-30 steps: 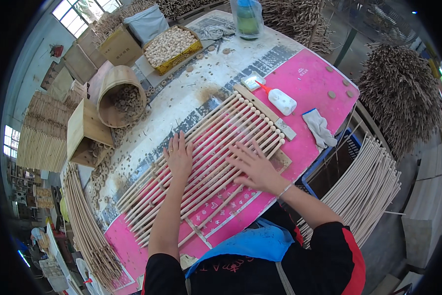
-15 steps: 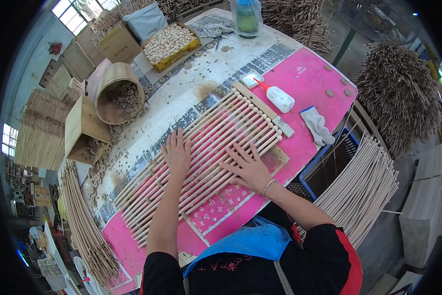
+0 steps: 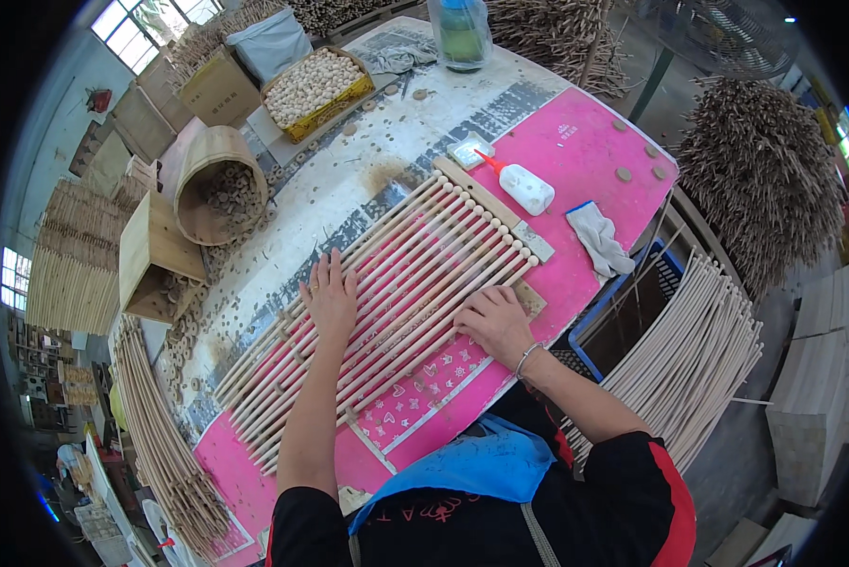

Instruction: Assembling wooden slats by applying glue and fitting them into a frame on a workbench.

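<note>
A row of slim wooden sticks [image 3: 407,319] lies side by side on the pink table cover, their round ball ends [image 3: 493,225] lined up along a flat wooden strip [image 3: 476,194]. My left hand [image 3: 332,298] rests flat across the middle of the row, fingers apart. At the near side of the row, close to the ball ends, my right hand [image 3: 495,321] has its fingers bent over the nearest stick; its fingertips are partly hidden. A white squeeze bottle [image 3: 526,189] with a red nozzle lies beyond the strip.
A work glove [image 3: 599,241] lies at the right table edge, above a blue crate [image 3: 594,331] and a bundle of sticks [image 3: 684,364]. A yellow tray of wooden balls [image 3: 297,128], a wooden tub [image 3: 221,184] and a box [image 3: 160,260] with wooden discs stand at the back left.
My right hand has gone from spread flat over the sticks to bent fingers at the row's near edge, slightly to the right. My left hand stays on the row.
</note>
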`<action>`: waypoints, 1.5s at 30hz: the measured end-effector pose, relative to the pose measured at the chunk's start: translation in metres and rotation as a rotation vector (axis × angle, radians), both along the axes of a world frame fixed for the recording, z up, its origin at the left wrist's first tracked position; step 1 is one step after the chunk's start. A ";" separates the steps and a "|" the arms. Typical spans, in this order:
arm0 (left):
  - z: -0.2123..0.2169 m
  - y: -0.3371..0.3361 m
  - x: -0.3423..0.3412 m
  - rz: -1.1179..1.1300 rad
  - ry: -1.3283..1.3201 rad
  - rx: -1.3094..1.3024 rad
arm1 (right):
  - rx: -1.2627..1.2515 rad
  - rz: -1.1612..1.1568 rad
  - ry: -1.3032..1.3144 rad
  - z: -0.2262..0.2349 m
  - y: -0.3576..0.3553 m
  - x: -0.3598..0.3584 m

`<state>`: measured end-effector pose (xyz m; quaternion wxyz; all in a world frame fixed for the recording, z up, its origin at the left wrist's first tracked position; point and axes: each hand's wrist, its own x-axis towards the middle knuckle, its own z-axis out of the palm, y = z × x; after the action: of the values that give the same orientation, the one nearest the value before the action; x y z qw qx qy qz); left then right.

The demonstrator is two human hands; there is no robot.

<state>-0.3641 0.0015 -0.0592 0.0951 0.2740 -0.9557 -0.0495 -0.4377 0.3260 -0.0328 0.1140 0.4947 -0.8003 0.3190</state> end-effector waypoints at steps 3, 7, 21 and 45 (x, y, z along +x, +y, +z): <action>0.007 0.008 -0.005 0.006 -0.027 0.025 | 0.045 0.023 -0.051 0.000 0.006 -0.005; 0.002 0.013 -0.013 0.069 -0.044 -0.047 | -0.085 -0.077 -0.057 0.016 0.013 -0.039; -0.005 0.028 -0.017 0.047 0.117 -0.096 | -0.252 -0.507 -0.400 -0.018 0.026 -0.210; -0.002 0.029 -0.014 0.070 0.118 -0.114 | -0.062 -0.149 -0.202 0.052 -0.045 -0.172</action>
<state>-0.3777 0.0309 -0.0613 0.1683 0.2978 -0.9396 -0.0078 -0.6101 0.2808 0.0187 0.0716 0.3955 -0.8319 0.3827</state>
